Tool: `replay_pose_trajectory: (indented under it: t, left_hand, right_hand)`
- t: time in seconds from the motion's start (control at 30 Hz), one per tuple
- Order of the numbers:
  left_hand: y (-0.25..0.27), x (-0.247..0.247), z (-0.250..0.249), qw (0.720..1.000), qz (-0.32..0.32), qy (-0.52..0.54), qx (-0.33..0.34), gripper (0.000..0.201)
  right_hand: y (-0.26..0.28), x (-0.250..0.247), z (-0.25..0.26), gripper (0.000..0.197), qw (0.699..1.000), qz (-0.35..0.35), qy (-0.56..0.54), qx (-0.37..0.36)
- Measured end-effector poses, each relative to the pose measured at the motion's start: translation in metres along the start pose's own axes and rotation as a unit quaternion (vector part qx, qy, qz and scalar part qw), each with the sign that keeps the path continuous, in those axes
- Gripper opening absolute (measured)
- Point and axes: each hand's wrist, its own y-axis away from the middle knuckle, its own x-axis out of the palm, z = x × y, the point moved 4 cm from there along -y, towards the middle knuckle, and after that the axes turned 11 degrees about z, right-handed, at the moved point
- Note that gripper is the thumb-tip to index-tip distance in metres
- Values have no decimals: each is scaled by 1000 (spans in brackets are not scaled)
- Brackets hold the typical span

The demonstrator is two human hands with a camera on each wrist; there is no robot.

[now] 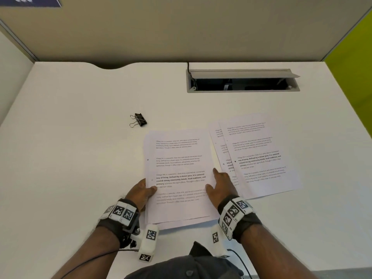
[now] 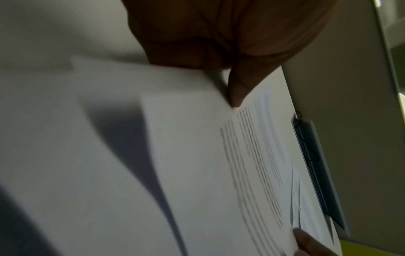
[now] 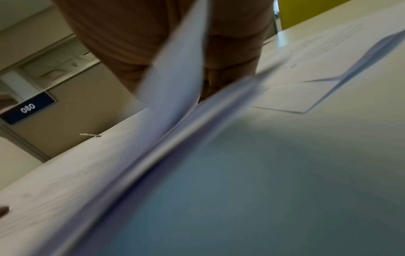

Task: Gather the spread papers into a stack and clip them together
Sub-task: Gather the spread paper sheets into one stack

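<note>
Roughly half done by the look of it: on the white surface [image 1: 80,158], a partly squared stack of papers [image 1: 179,178] lies at the middle of the near edge, while two overlapped loose sheets [image 1: 259,156] lie just beside it toward the right edge, not yet gathered in. The left hand [image 1: 141,193] pinches the stack's left edge, thumb on top; the right hand [image 1: 220,185] grips its right edge, where a top sheet lifts. The binder clip [image 1: 138,120] lies unused behind the stack, so clipping remains.
</note>
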Motion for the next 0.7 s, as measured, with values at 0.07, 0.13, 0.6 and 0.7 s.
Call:
replay_pose_trajectory:
  t: [0.07, 0.13, 0.6, 0.7]
  left_hand:
    - [1, 6, -4, 1000, 4, -12, 10, 26]
    - [2, 9, -6, 999, 4, -30, 20, 28]
    - [-2, -1, -1, 996, -57, -71, 18, 21]
    - [0, 0, -3, 995, -69, -75, 19, 26]
  right_hand:
    - [0, 1, -1, 66, 1000, -3, -6, -6]
    - [-1, 2, -2, 67, 1000, -1, -5, -10]
    - [-21, -41, -68, 82, 985, -46, 118, 120]
    - [-23, -43, -67, 70, 983, -37, 131, 125]
